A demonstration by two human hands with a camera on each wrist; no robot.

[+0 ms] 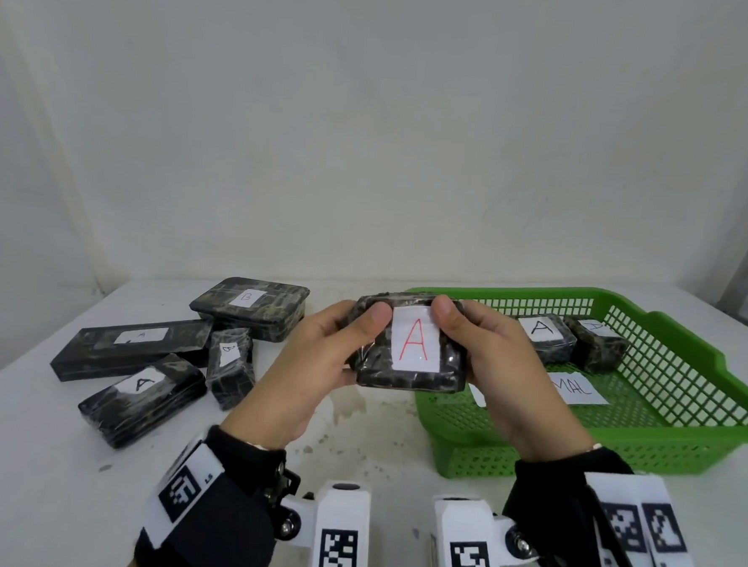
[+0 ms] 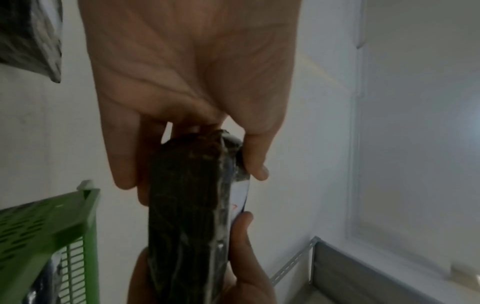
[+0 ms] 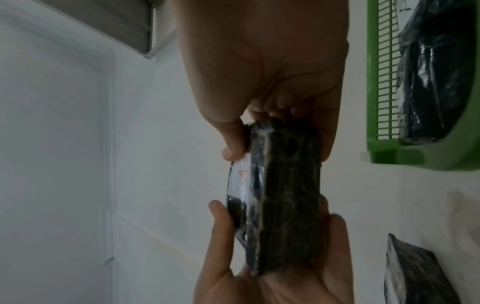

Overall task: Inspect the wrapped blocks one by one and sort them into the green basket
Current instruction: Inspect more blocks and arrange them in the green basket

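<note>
Right hand [image 1: 496, 369] hides the basket's paper label [image 1: 578, 388] start; only "MAL" shows

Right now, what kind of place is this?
Probably a plain test or sorting room: a white table against a bare wall, lettered wrapped blocks, and a green basket to sort them into.

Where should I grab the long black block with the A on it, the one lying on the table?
Probably across the middle of the long block, from above, thumb on one long side and fingers on the other. It lies flat and is narrow there. Its right end touches a small B block, so the ends are crowded.
</note>
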